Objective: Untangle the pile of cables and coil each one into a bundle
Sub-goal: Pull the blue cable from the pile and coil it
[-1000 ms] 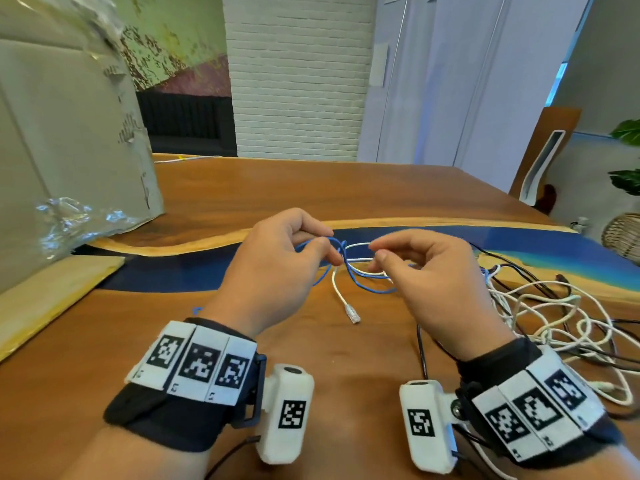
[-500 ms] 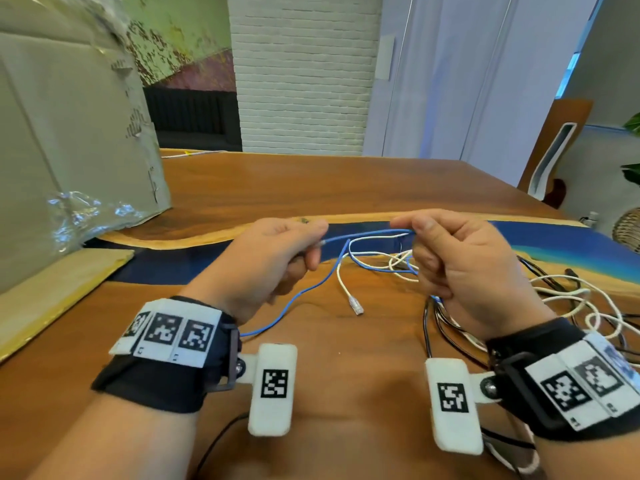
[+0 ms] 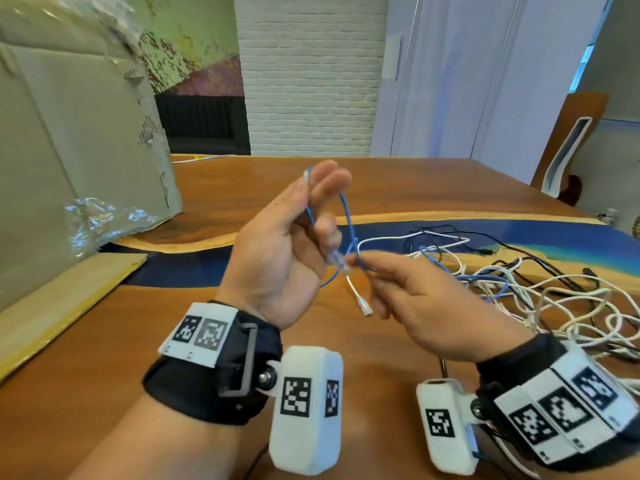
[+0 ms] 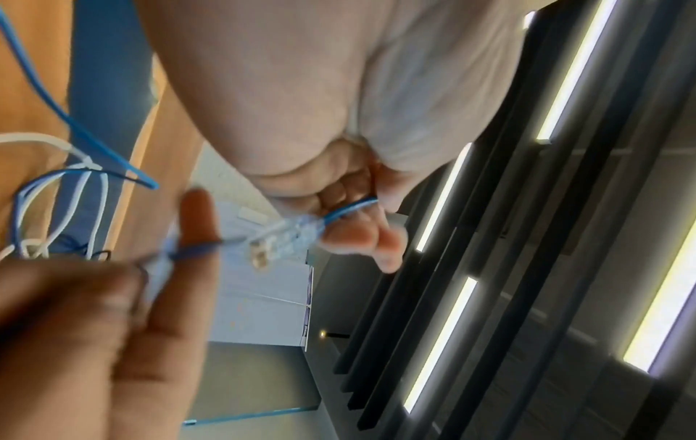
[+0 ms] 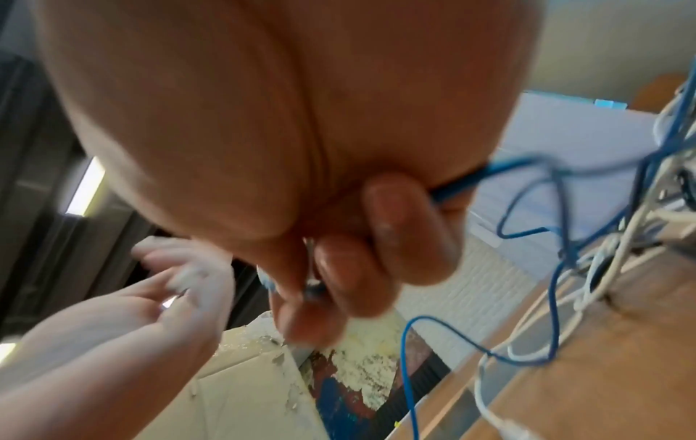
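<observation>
My left hand is raised above the wooden table, palm turned to the right. A thin blue cable loops over its fingers, and its clear plug sticks out below the thumb. In the left wrist view the curled fingers grip the cable just behind that plug. My right hand pinches the same blue cable close beside the plug; in the right wrist view its fingers curl round the cable. The tangled pile of white, black and blue cables lies to the right.
A white cable's plug end lies on the table under the hands. A large cardboard box with plastic wrap stands at the left, a flat board in front of it. A chair stands past the table's far right corner.
The hands held the blue cable stretched between them. Now my left hand has lifted and turned upright with the cable looped over its fingers, and my right hand has come in beside the plug.
</observation>
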Available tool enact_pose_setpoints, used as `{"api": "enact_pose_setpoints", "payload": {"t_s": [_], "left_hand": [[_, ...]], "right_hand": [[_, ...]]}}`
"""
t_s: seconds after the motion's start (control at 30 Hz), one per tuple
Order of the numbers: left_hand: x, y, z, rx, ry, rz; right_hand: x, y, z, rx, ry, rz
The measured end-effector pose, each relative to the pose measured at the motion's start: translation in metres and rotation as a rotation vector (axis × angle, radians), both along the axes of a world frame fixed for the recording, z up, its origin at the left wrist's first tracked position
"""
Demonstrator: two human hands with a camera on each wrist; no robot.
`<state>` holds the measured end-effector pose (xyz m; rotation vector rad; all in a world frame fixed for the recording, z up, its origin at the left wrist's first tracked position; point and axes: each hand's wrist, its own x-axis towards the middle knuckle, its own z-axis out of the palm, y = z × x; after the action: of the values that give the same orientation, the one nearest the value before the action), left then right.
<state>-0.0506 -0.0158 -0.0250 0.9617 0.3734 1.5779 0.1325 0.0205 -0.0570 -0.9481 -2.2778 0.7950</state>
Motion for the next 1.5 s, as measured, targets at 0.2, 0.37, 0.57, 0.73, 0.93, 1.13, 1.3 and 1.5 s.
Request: {"api": "enact_pose_setpoints", "payload": {"t_s": [0.2, 0.37, 0.57, 0.73, 0.93, 1.13, 1.3, 1.5], "left_hand": [[0.004, 0.006, -0.009, 0.055, 0.254, 0.199], [0.004, 0.003, -0.018, 0.045, 1.012, 0.292], [0.002, 0.002, -0.019, -0.122, 1.134, 0.067], [-0.007, 0.001, -0.02, -0.157, 0.907, -0.085], [0.003, -0.004, -0.015, -0.177, 0.583, -0.13], [0.024, -0.003, -0.01, -0.125, 0.109, 0.005], [0.025, 0.001, -0.01, -0.139, -0.042, 0.132], [0.027, 0.003, -0.021, -0.046, 0.552, 0.303]], "right_hand": [[-0.01, -0.011, 0.0, -0.156, -0.138, 0.115], [0.013, -0.008, 0.017, -0.192, 0.175, 0.075], [0.023, 0.003, 0.016, -0.039, 0.295, -0.094], [0.029, 0.014, 0.012, -0.005, 0.439, -0.213], [0.026, 0.013, 0.008, -0.074, 0.351, -0.144], [0.01, 0.001, 0.007, -0.293, 0.115, 0.046], [-0.007, -0.016, 0.003, -0.295, -0.113, 0.164], [0.001, -0.013, 0.005, -0.198, -0.087, 0.11]]}}
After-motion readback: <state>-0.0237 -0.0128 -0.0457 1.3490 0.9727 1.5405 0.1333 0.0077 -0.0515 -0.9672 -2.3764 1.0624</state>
